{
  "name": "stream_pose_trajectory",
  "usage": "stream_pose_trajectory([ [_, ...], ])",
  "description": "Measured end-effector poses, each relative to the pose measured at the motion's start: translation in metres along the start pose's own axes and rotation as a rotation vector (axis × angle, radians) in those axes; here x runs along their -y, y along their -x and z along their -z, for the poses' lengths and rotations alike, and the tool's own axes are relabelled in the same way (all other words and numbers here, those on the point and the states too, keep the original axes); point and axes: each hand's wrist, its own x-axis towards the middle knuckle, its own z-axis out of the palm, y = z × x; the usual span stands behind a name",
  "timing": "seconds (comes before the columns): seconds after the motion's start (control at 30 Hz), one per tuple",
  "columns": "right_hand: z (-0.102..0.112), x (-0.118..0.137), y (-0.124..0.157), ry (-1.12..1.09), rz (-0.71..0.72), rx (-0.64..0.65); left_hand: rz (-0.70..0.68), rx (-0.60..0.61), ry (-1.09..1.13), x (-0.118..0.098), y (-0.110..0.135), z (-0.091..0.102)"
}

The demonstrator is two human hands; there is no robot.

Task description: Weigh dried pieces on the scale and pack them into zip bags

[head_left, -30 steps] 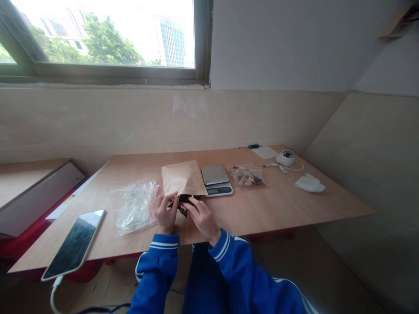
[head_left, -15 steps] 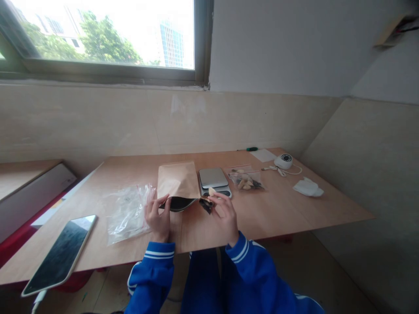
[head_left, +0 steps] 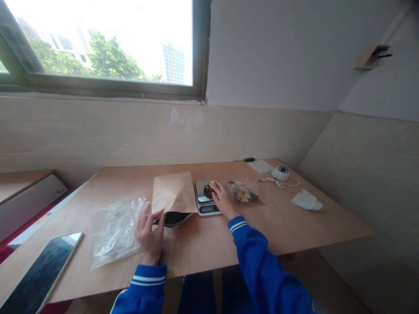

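Note:
My left hand [head_left: 151, 235] pinches the left corner of the open mouth of a brown kraft paper bag [head_left: 173, 192], which lies flat with its dark inside facing me. Over the plate of a small silver kitchen scale [head_left: 209, 209], my right hand [head_left: 224, 198] is closed round some dark brown dried pieces [head_left: 207, 191] and a pale slice. Whether the pieces rest on the plate I cannot tell. Just right of the scale, clear zip bags [head_left: 245, 192] hold pale and dark dried slices. Clear plastic zip bags [head_left: 118, 226] lie beside my left hand.
A phone [head_left: 44, 270] lies at the table's front left. Toward the back right are a green-handled screwdriver [head_left: 249, 160], a white paper [head_left: 261, 166], a white dome camera [head_left: 280, 173] with its cable, and a crumpled white tissue [head_left: 307, 199].
My right hand has moved with the dark pieces from the bag's mouth, up and forward to the scale plate. My left hand keeps hold of the bag. The view has tilted slightly up.

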Motion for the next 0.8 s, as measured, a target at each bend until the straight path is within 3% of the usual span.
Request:
stream_pose_trajectory([
  [0.23,-0.005,-0.008,0.015,0.069,-0.092,-0.041,-0.024,0.028,-0.001,-0.001,-0.001,0.001],
  [0.43,-0.005,-0.001,0.013,0.042,0.009,-0.066,-0.04,0.024,-0.019,0.001,0.0,0.0],
  [0.6,-0.001,0.015,0.015,0.143,0.088,0.014,-0.038,0.047,-0.009,0.0,0.0,0.0],
  [0.8,0.003,0.026,0.009,0.195,0.079,0.006,-0.039,0.048,-0.009,0.003,0.0,-0.001],
])
